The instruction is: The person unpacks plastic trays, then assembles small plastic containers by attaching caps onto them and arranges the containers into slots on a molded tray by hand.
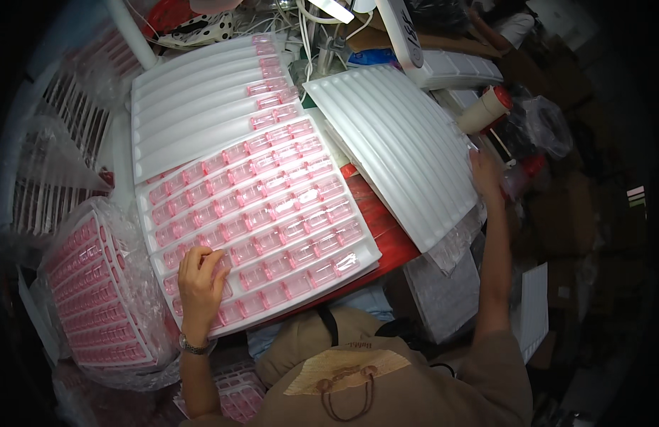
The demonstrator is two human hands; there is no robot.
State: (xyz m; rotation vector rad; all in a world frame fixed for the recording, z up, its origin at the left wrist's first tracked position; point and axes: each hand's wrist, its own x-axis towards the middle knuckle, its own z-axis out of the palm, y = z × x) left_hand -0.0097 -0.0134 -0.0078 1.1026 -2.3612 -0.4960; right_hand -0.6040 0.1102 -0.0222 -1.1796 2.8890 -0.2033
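Brown shirt (443, 388); my left hand (200, 288) half-curled round pink plastic box (221, 263), near-left corner of near-full white plastic tray (368, 261); right hand (487, 173) unclear.

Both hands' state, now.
Left hand: fingers curled at a clear pink piece; whether it grips cannot be told.
Right hand: at the ribbed white tray's edge; grip cannot be told.

Brown short-sleeved shirt (422, 381), tan front print (344, 364) with looped cord design; silvery wristwatch (193, 346), bare hands (200, 288)
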